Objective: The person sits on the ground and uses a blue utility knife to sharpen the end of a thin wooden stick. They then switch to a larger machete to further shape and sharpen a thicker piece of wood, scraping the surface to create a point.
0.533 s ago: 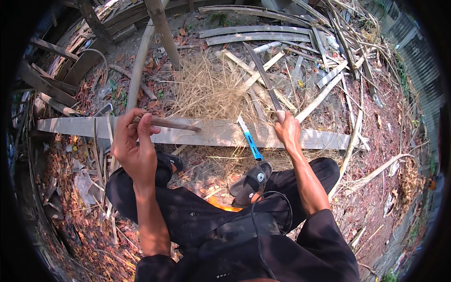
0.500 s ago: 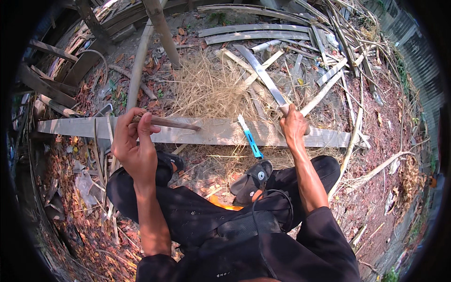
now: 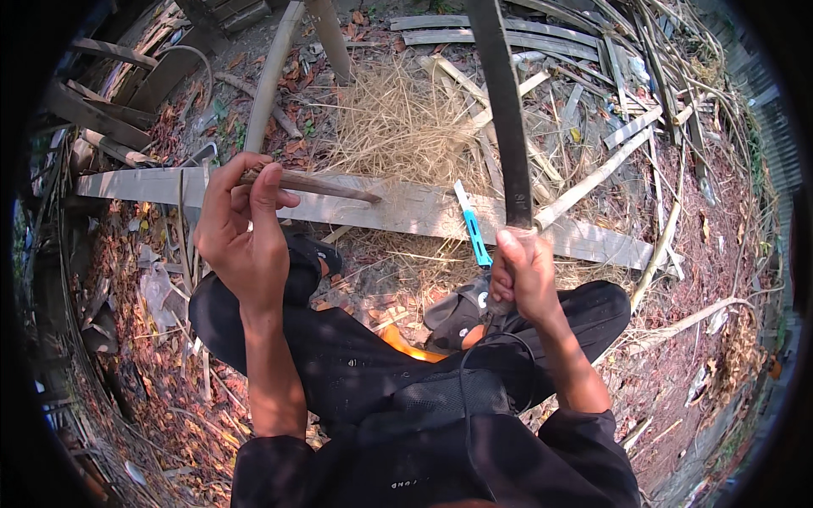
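Both our arms reach forward, each hand closed in a grip.
Our left forearm (image 3: pixel 275 368) rises almost upright from the lower edge to a nearly straight left wrist (image 3: pixel 262 311); above it our left hand (image 3: pixel 241 233) is raised in a pinch, left thumb (image 3: pixel 268 188) pointing up, forefinger curled over toward it, the other fingers bent. Our right forearm (image 3: pixel 577 368) slants inward from the lower right to our right hand (image 3: pixel 527 275), wrapped into a fist, with the right thumb (image 3: pixel 510 245) laid forward and the fingers (image 3: pixel 501 282) curled round on the inner side. Our hands stand well apart, the left one farther up the view.
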The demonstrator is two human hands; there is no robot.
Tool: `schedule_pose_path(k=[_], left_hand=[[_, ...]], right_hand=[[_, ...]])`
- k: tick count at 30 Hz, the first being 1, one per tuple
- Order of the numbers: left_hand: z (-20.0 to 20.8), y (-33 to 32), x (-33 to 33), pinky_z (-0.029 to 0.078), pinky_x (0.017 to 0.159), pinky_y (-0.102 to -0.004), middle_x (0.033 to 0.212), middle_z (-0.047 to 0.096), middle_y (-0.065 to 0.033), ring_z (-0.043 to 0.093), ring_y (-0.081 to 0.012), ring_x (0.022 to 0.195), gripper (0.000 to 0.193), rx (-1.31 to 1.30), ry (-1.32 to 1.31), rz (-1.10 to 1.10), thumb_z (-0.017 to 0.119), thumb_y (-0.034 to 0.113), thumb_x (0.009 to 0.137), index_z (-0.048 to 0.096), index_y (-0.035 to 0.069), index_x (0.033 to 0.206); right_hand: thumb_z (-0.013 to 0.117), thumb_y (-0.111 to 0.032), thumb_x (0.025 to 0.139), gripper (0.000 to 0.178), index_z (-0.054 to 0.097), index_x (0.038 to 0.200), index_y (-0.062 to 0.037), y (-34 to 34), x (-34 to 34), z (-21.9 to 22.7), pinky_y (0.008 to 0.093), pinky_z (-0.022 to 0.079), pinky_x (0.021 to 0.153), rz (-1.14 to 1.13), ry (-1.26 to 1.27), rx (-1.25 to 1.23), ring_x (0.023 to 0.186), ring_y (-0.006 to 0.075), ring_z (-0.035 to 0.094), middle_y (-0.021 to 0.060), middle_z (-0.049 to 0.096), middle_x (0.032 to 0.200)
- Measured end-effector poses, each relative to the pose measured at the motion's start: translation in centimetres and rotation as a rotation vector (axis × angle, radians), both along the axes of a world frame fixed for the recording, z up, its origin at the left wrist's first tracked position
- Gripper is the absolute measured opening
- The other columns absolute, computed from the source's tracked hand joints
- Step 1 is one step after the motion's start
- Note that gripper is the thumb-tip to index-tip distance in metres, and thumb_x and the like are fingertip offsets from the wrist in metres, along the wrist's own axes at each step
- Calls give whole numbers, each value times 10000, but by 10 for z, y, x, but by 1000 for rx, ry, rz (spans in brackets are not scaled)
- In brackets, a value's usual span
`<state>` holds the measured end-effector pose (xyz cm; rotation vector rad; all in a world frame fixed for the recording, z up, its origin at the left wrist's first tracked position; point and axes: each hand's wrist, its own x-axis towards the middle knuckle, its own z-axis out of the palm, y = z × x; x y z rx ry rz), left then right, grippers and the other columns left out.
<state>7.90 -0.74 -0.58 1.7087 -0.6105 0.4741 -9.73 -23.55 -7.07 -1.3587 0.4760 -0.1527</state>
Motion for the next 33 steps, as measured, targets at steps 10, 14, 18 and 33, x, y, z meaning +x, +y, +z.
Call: schedule_pose_path(k=[10, 14, 18, 33], left_hand=[[5, -9, 0, 479, 589, -196, 842, 672, -80, 610, -80, 635, 174, -31, -25, 17, 617, 49, 932, 607, -43, 1079], [-3, -7, -4, 455, 577, -186, 849, 669, -80, 583, -67, 635, 167, -76, -5, 28, 619, 39, 929, 612, -45, 1073], [-3, -6, 2, 431, 532, -179, 835, 653, -71, 547, -47, 612, 135, -96, -67, 21, 626, -25, 905, 616, -61, 1034], [-5, 14, -2, 470, 653, -181, 917, 672, -75, 604, -61, 757, 144, -40, -80, 94, 679, -2, 878, 640, -46, 1010]], right_hand=[[671, -184, 787, 222, 609, 849, 20, 37, 17, -75, 424, 483, 693, 315, 362, -585, 725, 348, 648, 218, 632, 736], [665, -102, 793, 135, 611, 829, 16, 32, 30, -19, 331, 466, 599, 95, 16, -451, 631, 171, 612, 118, 640, 693], [668, -31, 780, 106, 567, 755, -8, 38, 33, -8, 260, 431, 550, -132, -116, -55, 630, 64, 547, 18, 587, 635], [671, -67, 816, 187, 528, 700, -30, 28, 23, -59, 262, 351, 393, 42, -11, -212, 464, 61, 489, 22, 564, 618]])
